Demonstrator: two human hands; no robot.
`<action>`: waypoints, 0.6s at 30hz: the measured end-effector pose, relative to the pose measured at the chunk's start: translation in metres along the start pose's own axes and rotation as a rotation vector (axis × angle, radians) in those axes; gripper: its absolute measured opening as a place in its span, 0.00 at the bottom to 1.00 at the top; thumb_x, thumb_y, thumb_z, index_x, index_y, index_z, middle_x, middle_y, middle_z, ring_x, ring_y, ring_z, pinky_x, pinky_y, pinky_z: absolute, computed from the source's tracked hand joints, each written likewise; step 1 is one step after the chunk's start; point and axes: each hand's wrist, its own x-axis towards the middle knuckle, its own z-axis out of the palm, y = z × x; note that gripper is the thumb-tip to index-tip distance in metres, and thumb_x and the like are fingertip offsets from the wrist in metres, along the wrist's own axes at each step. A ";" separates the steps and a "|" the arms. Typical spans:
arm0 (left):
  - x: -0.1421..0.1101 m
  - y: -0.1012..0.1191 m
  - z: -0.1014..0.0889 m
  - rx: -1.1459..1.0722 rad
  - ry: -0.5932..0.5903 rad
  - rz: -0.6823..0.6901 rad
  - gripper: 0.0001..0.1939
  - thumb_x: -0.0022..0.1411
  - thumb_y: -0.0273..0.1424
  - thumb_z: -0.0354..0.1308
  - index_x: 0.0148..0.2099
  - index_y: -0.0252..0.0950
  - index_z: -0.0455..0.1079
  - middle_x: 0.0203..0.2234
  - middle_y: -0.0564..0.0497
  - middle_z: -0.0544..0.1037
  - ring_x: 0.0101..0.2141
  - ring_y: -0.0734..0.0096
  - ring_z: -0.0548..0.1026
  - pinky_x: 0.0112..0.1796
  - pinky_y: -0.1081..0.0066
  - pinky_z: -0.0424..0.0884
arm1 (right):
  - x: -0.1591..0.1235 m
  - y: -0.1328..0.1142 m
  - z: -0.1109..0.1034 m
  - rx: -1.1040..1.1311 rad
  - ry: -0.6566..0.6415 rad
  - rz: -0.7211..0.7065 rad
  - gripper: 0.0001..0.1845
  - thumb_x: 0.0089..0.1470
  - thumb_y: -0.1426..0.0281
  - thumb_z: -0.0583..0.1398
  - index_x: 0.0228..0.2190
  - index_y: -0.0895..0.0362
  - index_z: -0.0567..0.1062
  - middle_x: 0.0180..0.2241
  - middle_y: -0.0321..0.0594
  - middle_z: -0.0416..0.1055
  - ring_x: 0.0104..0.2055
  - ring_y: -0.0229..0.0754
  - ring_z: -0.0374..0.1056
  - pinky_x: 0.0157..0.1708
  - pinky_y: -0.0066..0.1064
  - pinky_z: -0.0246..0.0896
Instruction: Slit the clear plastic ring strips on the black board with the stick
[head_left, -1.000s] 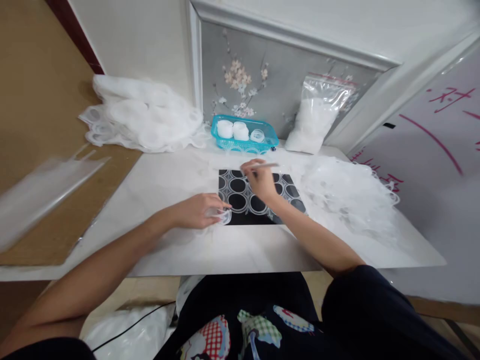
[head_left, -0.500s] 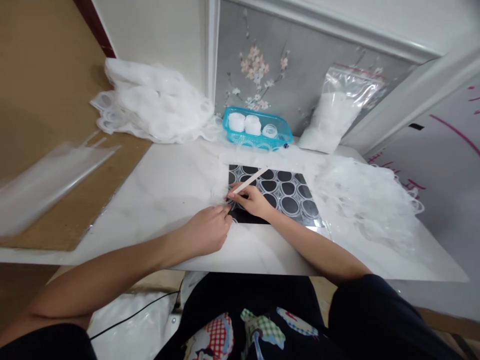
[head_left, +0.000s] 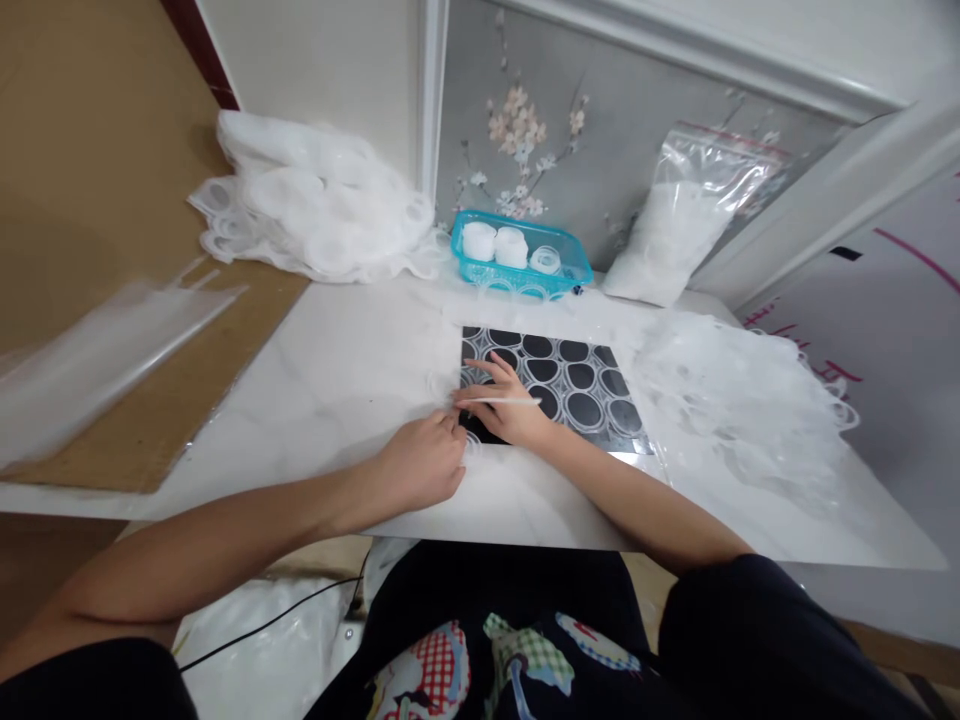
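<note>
White stick (head_left: pixel 519 401) in right hand (head_left: pixel 508 418), black sheet (head_left: pixel 581 377)

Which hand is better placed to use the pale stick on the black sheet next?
Right, most likely: the right hand holds the pale stick and lies over the black sheet. The left hand sits at its near left corner; whatever it may hold is hidden.

The right hand (head_left: pixel 516 420) holds a thin pale stick (head_left: pixel 529 402) above a black sheet (head_left: pixel 583 408) beside the left hand (head_left: pixel 426 460).
</note>
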 end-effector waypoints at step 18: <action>0.003 -0.038 -0.047 -0.547 0.180 0.180 0.08 0.64 0.33 0.54 0.34 0.35 0.71 0.62 0.43 0.65 0.53 0.60 0.71 0.51 0.60 0.67 | 0.003 -0.009 -0.067 0.857 0.412 0.610 0.15 0.49 0.54 0.65 0.29 0.54 0.77 0.30 0.37 0.75 0.35 0.43 0.73 0.44 0.38 0.64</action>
